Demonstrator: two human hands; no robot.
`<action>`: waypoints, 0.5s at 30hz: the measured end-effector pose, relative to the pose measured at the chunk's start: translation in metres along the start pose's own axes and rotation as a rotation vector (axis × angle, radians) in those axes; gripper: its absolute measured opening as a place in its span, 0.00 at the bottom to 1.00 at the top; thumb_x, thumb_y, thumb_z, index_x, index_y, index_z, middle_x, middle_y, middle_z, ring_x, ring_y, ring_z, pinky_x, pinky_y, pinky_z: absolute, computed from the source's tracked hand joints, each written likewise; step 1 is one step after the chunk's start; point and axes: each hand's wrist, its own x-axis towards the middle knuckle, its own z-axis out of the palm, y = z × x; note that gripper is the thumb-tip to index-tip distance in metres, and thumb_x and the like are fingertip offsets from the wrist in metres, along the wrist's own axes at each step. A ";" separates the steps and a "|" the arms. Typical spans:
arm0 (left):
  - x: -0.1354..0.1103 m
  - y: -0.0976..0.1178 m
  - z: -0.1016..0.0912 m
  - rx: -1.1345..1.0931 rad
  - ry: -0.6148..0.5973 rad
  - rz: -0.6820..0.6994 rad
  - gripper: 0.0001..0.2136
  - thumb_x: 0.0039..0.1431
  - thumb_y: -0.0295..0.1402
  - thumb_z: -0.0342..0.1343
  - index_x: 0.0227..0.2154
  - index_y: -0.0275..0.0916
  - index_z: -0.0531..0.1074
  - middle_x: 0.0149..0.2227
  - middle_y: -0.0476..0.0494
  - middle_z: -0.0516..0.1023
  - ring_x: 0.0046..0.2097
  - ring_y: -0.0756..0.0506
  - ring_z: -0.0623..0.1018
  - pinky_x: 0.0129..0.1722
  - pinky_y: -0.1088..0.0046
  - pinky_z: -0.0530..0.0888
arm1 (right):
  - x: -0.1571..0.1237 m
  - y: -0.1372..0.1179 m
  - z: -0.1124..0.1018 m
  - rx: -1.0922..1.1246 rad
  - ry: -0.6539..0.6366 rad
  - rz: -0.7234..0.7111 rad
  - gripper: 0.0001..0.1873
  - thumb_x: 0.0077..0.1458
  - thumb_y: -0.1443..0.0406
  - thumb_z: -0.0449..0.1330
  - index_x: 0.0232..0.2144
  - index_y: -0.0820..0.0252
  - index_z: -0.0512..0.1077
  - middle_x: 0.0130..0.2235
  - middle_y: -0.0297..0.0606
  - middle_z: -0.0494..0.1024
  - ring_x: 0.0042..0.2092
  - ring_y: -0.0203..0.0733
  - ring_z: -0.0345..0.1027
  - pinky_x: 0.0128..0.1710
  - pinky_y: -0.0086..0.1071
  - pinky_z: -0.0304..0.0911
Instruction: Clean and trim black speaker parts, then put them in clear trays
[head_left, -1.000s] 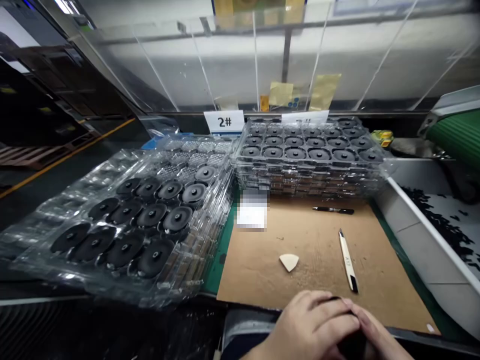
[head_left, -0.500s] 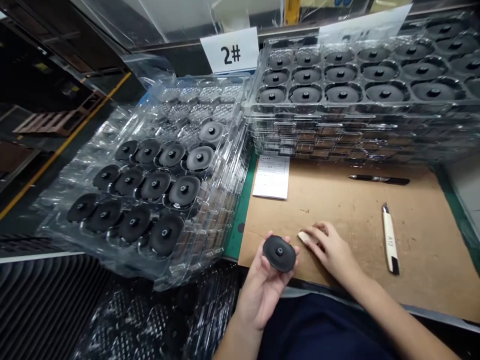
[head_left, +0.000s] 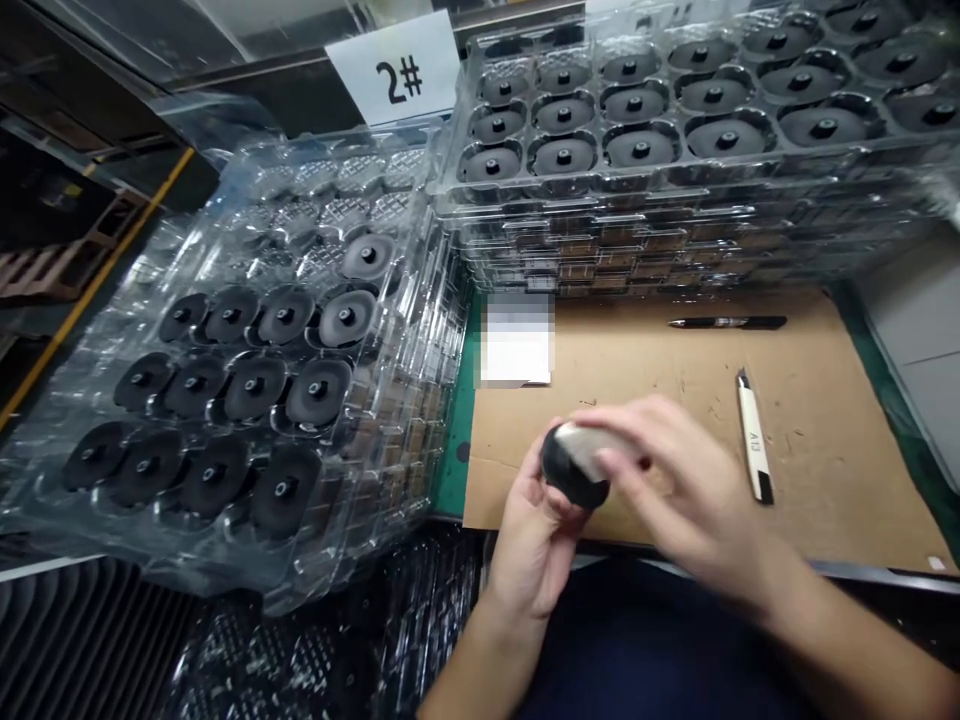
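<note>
My left hand [head_left: 534, 540] is closed round the edge of a black oval part [head_left: 559, 470], holding it tilted above the front of the cardboard. In the fingers of my right hand [head_left: 675, 480] is a pale, flat pad [head_left: 592, 445], its exact kind unclear. The pad lies against the face of the black part and hides much of it. Motion blurs the right hand. On the left, a clear plastic tray [head_left: 292, 555] carries rows of similar black oval parts [head_left: 285, 490], each with a small central stub; its far pockets hold none.
A stack of clear trays [head_left: 525, 235] with more black parts stands at the back. On the cardboard sheet [head_left: 600, 350] lie a black pen [head_left: 727, 322], a white utility knife [head_left: 752, 435] with its blade tip showing, and a paper slip [head_left: 516, 345]. A "2#" sign [head_left: 397, 75] stands behind.
My right hand has lifted from the cardboard and brought the pale pad onto the black part. The left hand has tilted the part. The whole view has shifted slightly.
</note>
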 end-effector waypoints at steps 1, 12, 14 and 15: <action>0.000 0.001 0.002 0.028 0.005 -0.017 0.26 0.48 0.34 0.64 0.52 0.42 0.66 0.53 0.40 0.71 0.53 0.43 0.72 0.51 0.72 0.69 | 0.000 -0.008 0.002 0.025 -0.014 -0.041 0.15 0.58 0.70 0.52 0.48 0.59 0.66 0.41 0.38 0.73 0.42 0.37 0.65 0.43 0.32 0.62; -0.011 0.008 0.015 0.142 -0.029 0.019 0.28 0.38 0.34 0.69 0.47 0.45 0.71 0.46 0.45 0.76 0.48 0.42 0.75 0.51 0.67 0.69 | -0.006 -0.022 0.006 0.068 -0.040 -0.243 0.15 0.54 0.75 0.51 0.45 0.69 0.68 0.35 0.41 0.73 0.36 0.36 0.62 0.37 0.33 0.62; -0.012 0.007 0.016 0.149 -0.048 0.019 0.31 0.36 0.37 0.69 0.48 0.46 0.70 0.47 0.45 0.76 0.48 0.41 0.75 0.51 0.67 0.69 | -0.008 -0.023 0.005 0.079 -0.070 -0.226 0.15 0.54 0.76 0.52 0.44 0.68 0.68 0.34 0.40 0.72 0.35 0.35 0.62 0.36 0.32 0.61; -0.012 0.007 0.018 0.163 -0.052 0.014 0.31 0.36 0.38 0.69 0.48 0.46 0.70 0.47 0.45 0.76 0.48 0.41 0.75 0.51 0.67 0.69 | -0.007 -0.023 0.005 0.062 -0.052 -0.209 0.14 0.54 0.76 0.52 0.44 0.68 0.68 0.34 0.39 0.72 0.34 0.35 0.61 0.35 0.32 0.61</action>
